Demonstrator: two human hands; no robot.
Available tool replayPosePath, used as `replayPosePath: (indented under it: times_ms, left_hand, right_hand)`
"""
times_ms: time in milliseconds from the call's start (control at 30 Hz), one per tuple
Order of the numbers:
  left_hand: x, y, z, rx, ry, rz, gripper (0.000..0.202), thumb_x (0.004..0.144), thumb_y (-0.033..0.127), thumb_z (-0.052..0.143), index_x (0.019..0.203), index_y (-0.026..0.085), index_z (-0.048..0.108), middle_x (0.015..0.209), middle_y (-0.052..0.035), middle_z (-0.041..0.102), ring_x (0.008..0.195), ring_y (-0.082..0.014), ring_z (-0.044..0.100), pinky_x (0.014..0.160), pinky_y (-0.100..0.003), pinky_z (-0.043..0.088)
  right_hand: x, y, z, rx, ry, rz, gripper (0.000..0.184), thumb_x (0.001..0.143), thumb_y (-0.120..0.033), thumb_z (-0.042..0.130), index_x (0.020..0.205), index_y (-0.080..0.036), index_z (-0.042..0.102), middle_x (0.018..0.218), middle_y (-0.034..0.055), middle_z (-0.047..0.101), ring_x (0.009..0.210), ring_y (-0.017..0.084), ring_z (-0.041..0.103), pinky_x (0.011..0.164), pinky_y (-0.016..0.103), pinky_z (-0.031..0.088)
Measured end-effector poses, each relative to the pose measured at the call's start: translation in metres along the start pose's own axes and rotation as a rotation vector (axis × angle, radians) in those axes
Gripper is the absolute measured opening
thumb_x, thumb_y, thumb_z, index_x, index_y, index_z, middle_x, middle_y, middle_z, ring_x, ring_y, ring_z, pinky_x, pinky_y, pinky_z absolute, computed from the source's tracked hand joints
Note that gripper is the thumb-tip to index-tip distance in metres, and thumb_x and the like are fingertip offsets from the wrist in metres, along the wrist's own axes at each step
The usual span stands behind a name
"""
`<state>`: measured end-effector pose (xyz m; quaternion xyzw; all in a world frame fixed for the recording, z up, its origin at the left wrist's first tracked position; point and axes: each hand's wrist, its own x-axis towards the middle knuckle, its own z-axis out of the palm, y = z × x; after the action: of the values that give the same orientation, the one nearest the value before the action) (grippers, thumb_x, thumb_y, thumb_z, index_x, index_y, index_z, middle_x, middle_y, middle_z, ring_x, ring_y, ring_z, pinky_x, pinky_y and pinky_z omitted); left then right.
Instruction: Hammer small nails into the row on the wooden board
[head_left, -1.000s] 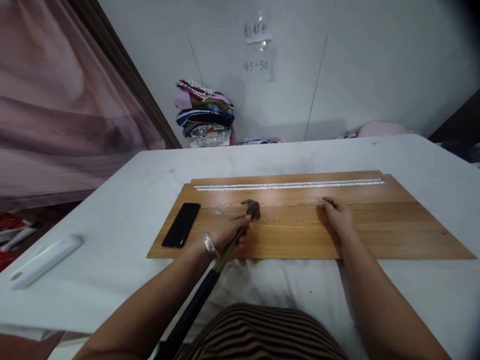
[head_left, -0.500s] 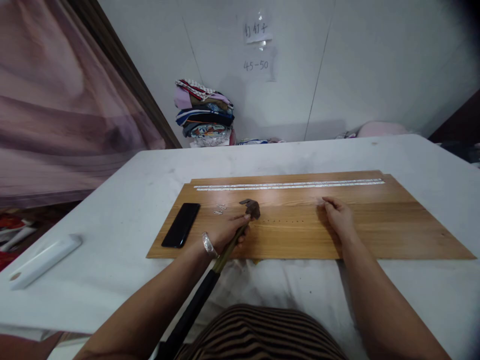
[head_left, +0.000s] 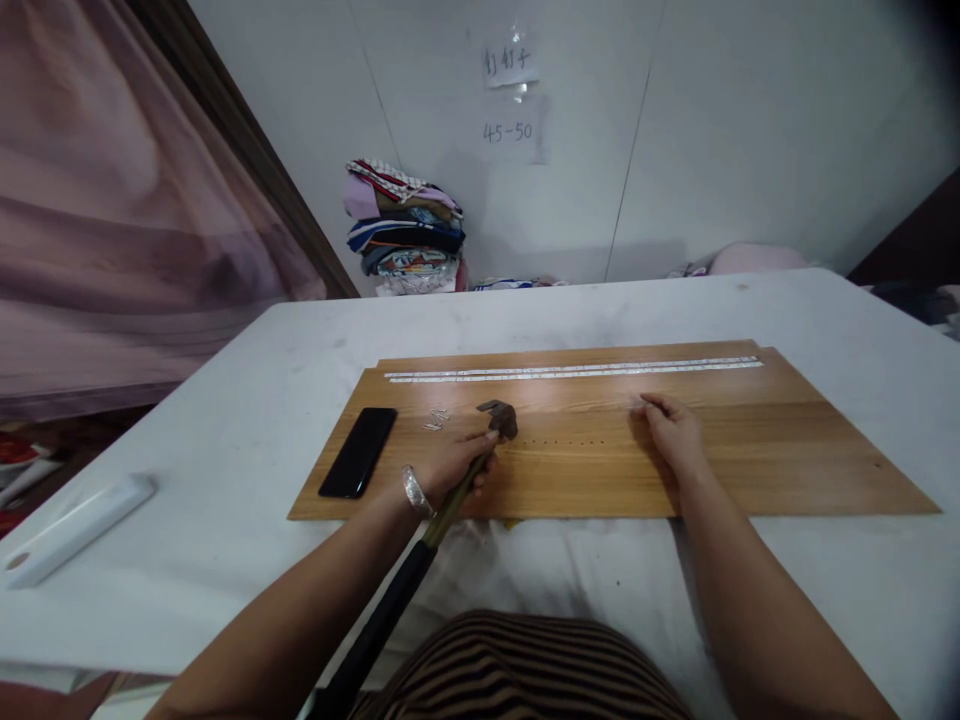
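A long wooden board (head_left: 787,460) lies on a white table (head_left: 247,400). My left hand (head_left: 450,463) is closed round the neck of a hammer (head_left: 501,420), just below its dark head, which rests on the board. The long black handle runs back toward my body. A row of small nails (head_left: 566,441) dots the board between my hands. My right hand (head_left: 673,432) rests on the board to the right of them, fingers curled, thumb and forefinger together; what they pinch is too small to see.
A black phone (head_left: 358,451) lies on the board's left end, several loose nails (head_left: 435,419) beside it. Two silvery strips (head_left: 574,370) run along the board's far edge. A white flat object (head_left: 67,527) sits at the table's left. Folded clothes (head_left: 405,228) are stacked by the wall.
Both hands and the hammer have kept their places. The view has shifted slightly.
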<state>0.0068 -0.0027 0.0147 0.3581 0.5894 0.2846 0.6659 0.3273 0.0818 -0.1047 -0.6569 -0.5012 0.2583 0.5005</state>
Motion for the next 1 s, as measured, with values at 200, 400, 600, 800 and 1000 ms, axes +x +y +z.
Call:
replayPosePath:
  times_ms: [200, 400, 600, 800, 1000]
  left_hand:
    - [0.0017, -0.0022, -0.0009, -0.001, 0.015, -0.016, 0.033, 0.076, 0.046, 0.061, 0.088, 0.017, 0.052, 0.059, 0.0055, 0.050, 0.039, -0.0051, 0.041, 0.036, -0.017, 0.033]
    - [-0.0001, -0.0007, -0.0007, -0.018, -0.026, 0.008, 0.035, 0.076, 0.046, 0.062, 0.092, 0.017, 0.053, 0.059, 0.0051, 0.051, 0.039, -0.0051, 0.042, 0.036, -0.017, 0.034]
    - [0.0021, -0.0023, -0.0011, -0.003, -0.001, -0.009, 0.032, 0.077, 0.045, 0.061, 0.089, 0.016, 0.052, 0.060, 0.0048, 0.051, 0.038, -0.0052, 0.042, 0.035, -0.017, 0.033]
    - [0.0032, -0.0043, -0.0053, 0.000, -0.034, 0.023, 0.038, 0.073, 0.049, 0.063, 0.089, 0.017, 0.052, 0.062, 0.0045, 0.052, 0.039, -0.0049, 0.042, 0.035, -0.017, 0.034]
    - [0.0051, -0.0055, -0.0054, 0.024, 0.002, 0.004, 0.040, 0.072, 0.051, 0.064, 0.085, 0.016, 0.052, 0.059, 0.0044, 0.051, 0.039, -0.0056, 0.042, 0.035, -0.017, 0.035]
  right_hand:
    - [-0.0001, -0.0011, 0.0011, 0.008, 0.007, 0.009, 0.034, 0.069, -0.037, 0.053, 0.087, -0.016, 0.073, 0.085, 0.0083, 0.074, 0.084, 0.024, 0.066, 0.083, 0.037, 0.049]
    - [0.0019, 0.0002, 0.0019, 0.014, 0.007, 0.010, 0.033, 0.067, -0.037, 0.054, 0.086, -0.017, 0.073, 0.086, 0.0080, 0.075, 0.084, 0.025, 0.067, 0.083, 0.037, 0.050]
    - [0.0025, 0.0024, 0.0025, 0.011, 0.005, -0.006, 0.031, 0.068, -0.035, 0.053, 0.086, -0.019, 0.073, 0.085, 0.0069, 0.075, 0.083, 0.024, 0.067, 0.082, 0.036, 0.051]
    - [0.0023, -0.0001, 0.0022, -0.003, 0.012, -0.022, 0.031, 0.068, -0.034, 0.052, 0.085, -0.018, 0.073, 0.089, 0.0088, 0.075, 0.086, 0.024, 0.067, 0.083, 0.037, 0.050]
    - [0.0025, 0.0025, 0.0027, -0.017, 0.002, -0.036, 0.033, 0.070, -0.034, 0.051, 0.088, -0.017, 0.073, 0.091, 0.0081, 0.075, 0.087, 0.024, 0.067, 0.085, 0.037, 0.050]
